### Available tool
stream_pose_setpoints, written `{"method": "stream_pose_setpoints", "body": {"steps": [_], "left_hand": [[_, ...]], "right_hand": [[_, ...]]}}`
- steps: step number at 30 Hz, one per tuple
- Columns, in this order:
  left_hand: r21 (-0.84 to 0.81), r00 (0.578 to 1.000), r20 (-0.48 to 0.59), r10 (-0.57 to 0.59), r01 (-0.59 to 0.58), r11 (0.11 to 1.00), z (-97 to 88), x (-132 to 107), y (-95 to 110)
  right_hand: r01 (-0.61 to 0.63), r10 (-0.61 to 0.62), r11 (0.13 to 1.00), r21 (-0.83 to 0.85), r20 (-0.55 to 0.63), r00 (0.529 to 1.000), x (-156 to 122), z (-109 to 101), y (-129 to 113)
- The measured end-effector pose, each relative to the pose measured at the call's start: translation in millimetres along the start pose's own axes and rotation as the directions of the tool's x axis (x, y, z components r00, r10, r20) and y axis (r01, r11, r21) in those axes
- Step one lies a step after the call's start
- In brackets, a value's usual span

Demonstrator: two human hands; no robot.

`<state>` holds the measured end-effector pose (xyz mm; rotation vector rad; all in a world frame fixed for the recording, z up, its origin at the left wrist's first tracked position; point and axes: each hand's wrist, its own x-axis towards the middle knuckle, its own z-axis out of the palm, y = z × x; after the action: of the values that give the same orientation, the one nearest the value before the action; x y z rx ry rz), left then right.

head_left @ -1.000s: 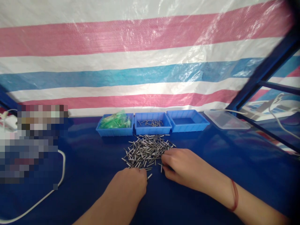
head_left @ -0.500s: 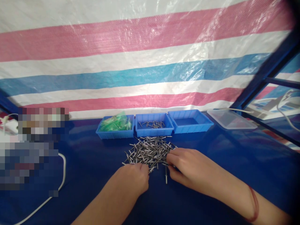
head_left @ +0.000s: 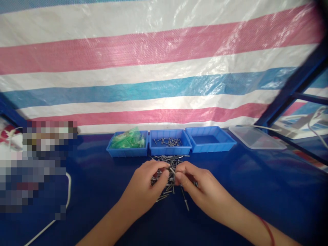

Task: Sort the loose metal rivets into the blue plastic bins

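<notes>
A heap of small metal pins [head_left: 169, 160] lies on the blue table in front of three blue trays. My left hand [head_left: 147, 184] and my right hand [head_left: 197, 184] are raised over the heap with their fingertips nearly meeting. Each hand is closed in a pinch. A thin metal pin [head_left: 172, 169] shows between the two sets of fingertips; which hand grips it I cannot tell. One loose pin [head_left: 186, 204] lies on the table below my right hand. A red band circles my right wrist.
The left tray [head_left: 127, 150] holds green plastic pieces, the middle tray [head_left: 169, 147] a few pins, and the right tray [head_left: 210, 145] looks bare. A clear plastic lid [head_left: 256, 138] lies at the right. A white cable [head_left: 51, 218] curves at the left. A striped tarp hangs behind.
Both hands have lifted off the table and come together over the heap, now pinching a pin between them. The camera has tilted slightly.
</notes>
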<state>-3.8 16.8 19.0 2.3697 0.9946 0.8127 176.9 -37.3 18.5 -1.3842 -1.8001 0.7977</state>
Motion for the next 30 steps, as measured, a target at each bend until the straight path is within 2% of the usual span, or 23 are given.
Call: {"method": "stream_pose_setpoints", "body": {"steps": [3,6,10,14,19,24,28,30], "left_hand": [[-0.188,0.989,0.045,-0.138,0.144,0.972,6.0,-3.3,6.2],[-0.273,0.981,0.039,-0.19,0.194,0.942,10.0,-4.9,7.8],[-0.3,0.978,0.015,-0.209,0.204,0.932,10.7,-5.8,8.2],[-0.319,0.976,0.046,-0.214,0.217,0.923,9.3,-5.5,9.1],[-0.309,0.969,0.064,-0.24,0.248,0.918,9.9,-5.4,8.1],[-0.332,0.979,0.02,-0.202,0.197,0.923,9.7,-6.2,8.7],[-0.398,0.993,-0.074,-0.089,0.052,0.916,7.5,-3.6,9.1],[-0.397,0.993,-0.106,-0.056,0.01,0.918,6.5,-2.0,7.7]], "right_hand": [[0.008,-0.006,0.997,0.076,-0.023,1.0,-1.7,3.7,-1.0],[-0.006,0.01,0.991,0.131,-0.033,0.999,-2.4,5.8,-0.3],[-0.035,0.035,0.962,0.269,0.006,0.999,-0.7,6.7,2.6],[-0.071,0.041,0.924,0.377,0.088,0.995,2.1,4.5,3.9],[-0.041,0.034,0.93,0.365,0.025,0.999,3.3,5.0,6.2],[-0.055,0.047,0.89,0.453,0.029,0.998,2.6,10.8,7.6],[-0.082,0.059,0.868,0.49,0.063,0.996,3.4,12.3,5.0],[-0.057,0.053,0.887,0.459,0.022,0.998,3.4,10.9,3.7]]}}
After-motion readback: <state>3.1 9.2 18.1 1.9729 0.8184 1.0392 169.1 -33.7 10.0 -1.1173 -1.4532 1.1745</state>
